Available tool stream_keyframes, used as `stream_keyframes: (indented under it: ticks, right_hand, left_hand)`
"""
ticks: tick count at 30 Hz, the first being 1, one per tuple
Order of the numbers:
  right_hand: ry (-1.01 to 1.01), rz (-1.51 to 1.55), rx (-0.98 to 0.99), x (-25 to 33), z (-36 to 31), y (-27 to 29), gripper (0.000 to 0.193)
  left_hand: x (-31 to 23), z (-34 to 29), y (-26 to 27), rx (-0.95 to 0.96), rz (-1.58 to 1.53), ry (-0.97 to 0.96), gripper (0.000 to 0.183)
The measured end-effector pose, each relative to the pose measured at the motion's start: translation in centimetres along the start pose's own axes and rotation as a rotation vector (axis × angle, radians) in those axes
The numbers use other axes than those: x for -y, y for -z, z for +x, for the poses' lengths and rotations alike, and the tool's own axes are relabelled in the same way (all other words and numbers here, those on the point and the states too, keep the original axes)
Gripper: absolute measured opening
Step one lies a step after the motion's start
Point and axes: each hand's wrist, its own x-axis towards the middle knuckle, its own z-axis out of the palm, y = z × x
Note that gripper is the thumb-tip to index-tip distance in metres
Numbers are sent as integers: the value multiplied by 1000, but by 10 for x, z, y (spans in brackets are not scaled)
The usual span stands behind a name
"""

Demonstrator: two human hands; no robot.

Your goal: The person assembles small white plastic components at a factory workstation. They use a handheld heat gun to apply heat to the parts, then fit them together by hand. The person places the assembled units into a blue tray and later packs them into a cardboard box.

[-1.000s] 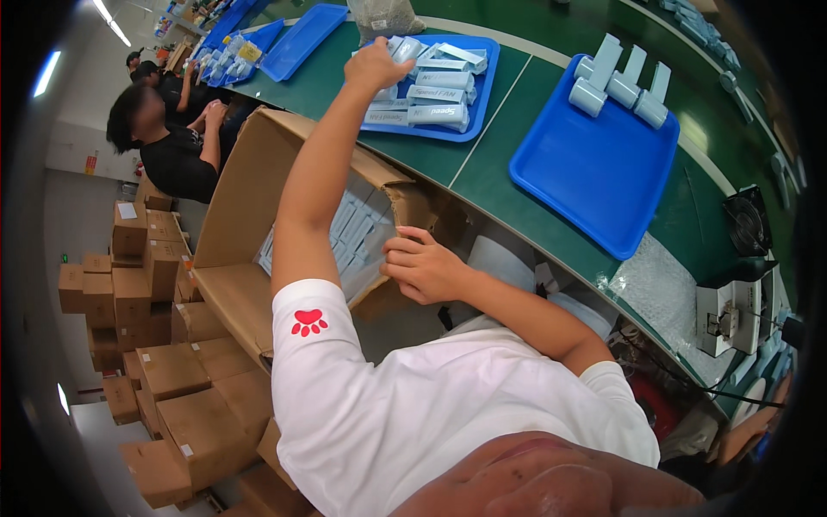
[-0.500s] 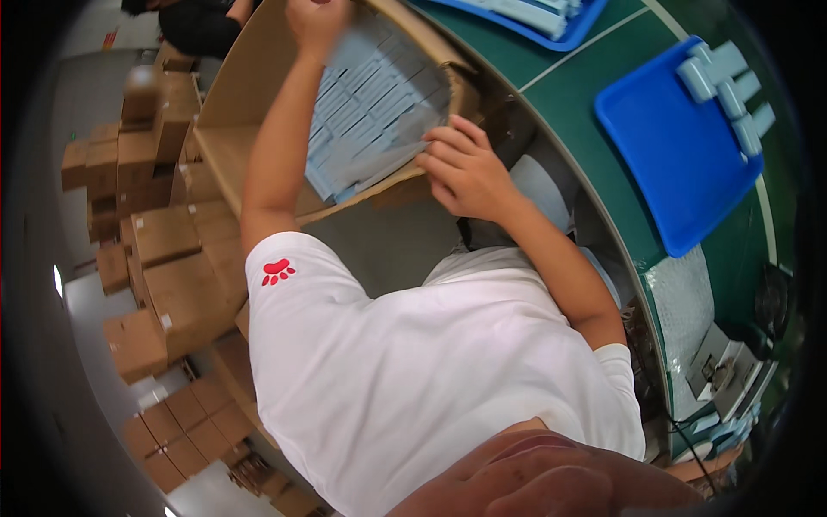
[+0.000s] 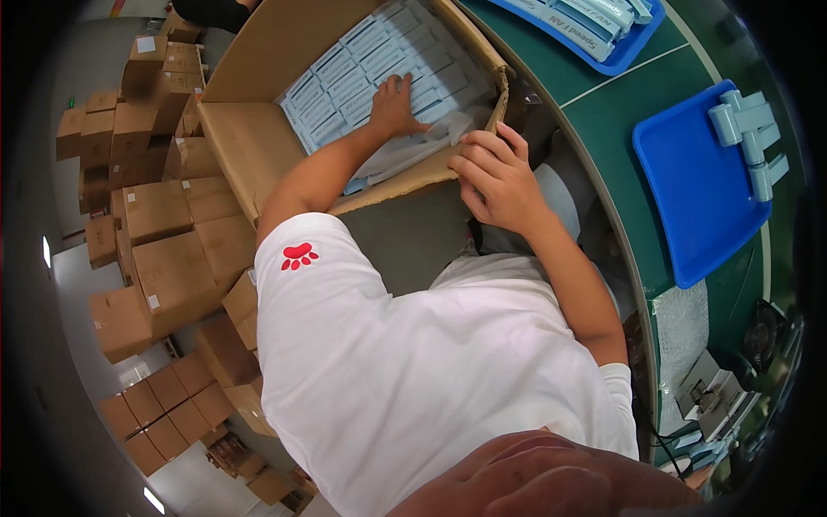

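Observation:
A large open cardboard carton [image 3: 237, 142] stands in front of me, with rows of small light-blue and white boxes [image 3: 320, 110] packed inside. My left hand [image 3: 398, 110] reaches into it, fingers spread over the small boxes, and holds nothing that I can see. Clear plastic film [image 3: 412, 153] lies loosely along the carton's near right side, beneath the left wrist. At the near right corner, my right hand [image 3: 495, 177] has its fingers curled over the carton's rim, with the film's edge close to its fingertips.
On the right, a green table [image 3: 607, 129] carries a blue tray [image 3: 702, 202] with several pale-blue handheld pieces [image 3: 743, 121], and another blue tray [image 3: 616, 62] with packed pieces. Bubble wrap [image 3: 680, 332] lies nearer. Stacked brown cartons [image 3: 177, 276] fill the left. Part of another person [image 3: 214, 12] shows at top left.
My left hand has come back from the carton's far edge down onto the small boxes. My right hand stays at the near right corner. The view has shifted slightly.

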Motion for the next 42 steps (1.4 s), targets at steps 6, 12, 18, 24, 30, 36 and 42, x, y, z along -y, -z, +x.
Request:
stream_keyframes:
  ticks: [6,12,18,24,30,36,42]
  right_hand:
    - [5,15,8,0,-2,1,36]
    - [17,48,8,1,-1,2,37]
    - [47,20,-7,-3,-5,5,36]
    - [68,34,-42,-5,-5,6,33]
    - [85,46,-65,-5,-8,3,32]
    - [91,59,-64,-6,-10,2,31]
    - [79,73,-52,-3,-9,1,30]
  left_hand:
    - [11,12,-15,-29,55,-30,131]
    - [27,31,-43,13,64,-65,141]
    - [16,26,-15,9,-23,-134,140]
    - [11,24,23,19,-58,-153,137]
    - [49,18,41,-46,-509,-75,125]
    - [63,17,120,-304,-902,-197,104]
    - [-23,42,262,-654,-392,-715,111]
